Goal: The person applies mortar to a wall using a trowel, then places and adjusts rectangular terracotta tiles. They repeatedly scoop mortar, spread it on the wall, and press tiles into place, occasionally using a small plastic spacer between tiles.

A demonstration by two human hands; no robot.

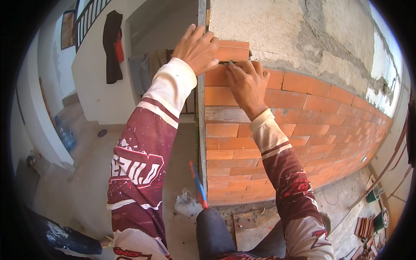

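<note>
At the wall's left corner, my left hand (pixel 197 48) bends its fingers over a grey vertical strip (pixel 202 130) and the left end of the uppermost orange brick tile (pixel 234 50). What those fingers grip is hidden beneath them. My right hand (pixel 249 82) is closed in a pinch at the dark joint just under that tile. A thin dark sliver shows by its fingertips, too small to name. Both wrists lie close to the wall's face. Below, rows of orange brick tiles (pixel 316 104) cover the wall.
Rough grey plaster (pixel 286 30) lies above the tiles, with a thin line along their top. A blue-and-red tool (pixel 198 184) stands by my knee, beside a clear plastic bag (pixel 187 203). Stacked tiles (pixel 366 227) and green buckets (pixel 381 219) sit at lower right.
</note>
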